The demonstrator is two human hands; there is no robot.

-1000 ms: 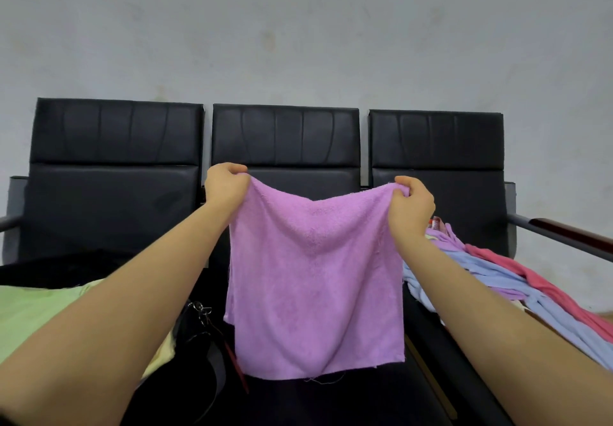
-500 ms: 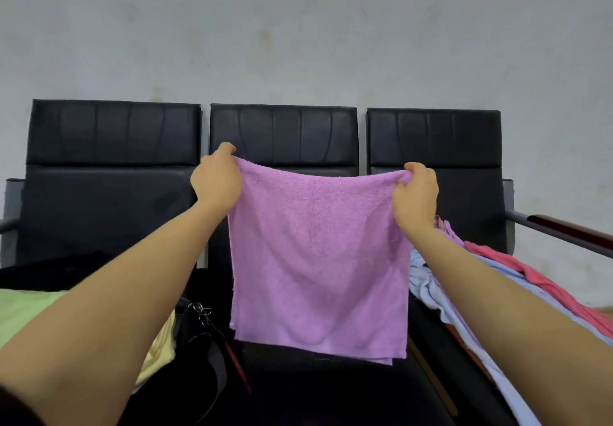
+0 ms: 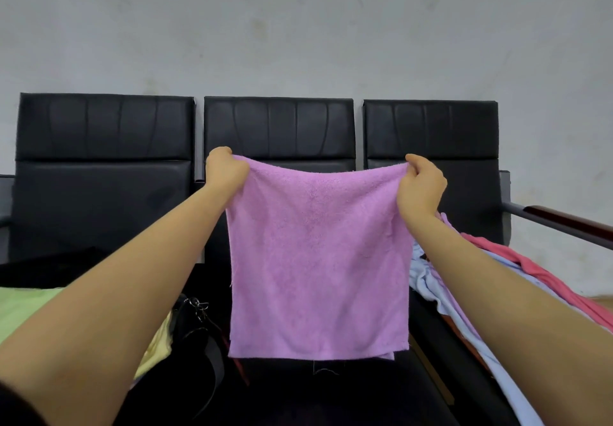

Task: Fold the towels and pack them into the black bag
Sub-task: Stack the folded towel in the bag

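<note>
Black bag (image 3: 195, 342) sits low on the left seat edge, by your left forearm; its opening and contents can't be made out, only dark straps and a metal clip show. Left of it lie a green towel (image 3: 23, 306) and a yellow towel (image 3: 159, 349), outside the bag as far as you can tell. Your left hand (image 3: 225, 170) pinches the top left corner of the pink towel (image 3: 318, 260), fingers curled on the cloth; your right hand (image 3: 421, 187) pinches the top right corner the same way. The towel hangs flat in front of the middle chair (image 3: 278, 127), its bottom edge just above the seat, a second layer peeking out at the lower right. A pile of towels (image 3: 441, 293), blue, lilac and red, lies on the right seat, under your right forearm. Versus half a second ago: top edge sags a bit more in the middle, left hand is rotated more over the corner, towel hangs about the same.
</note>
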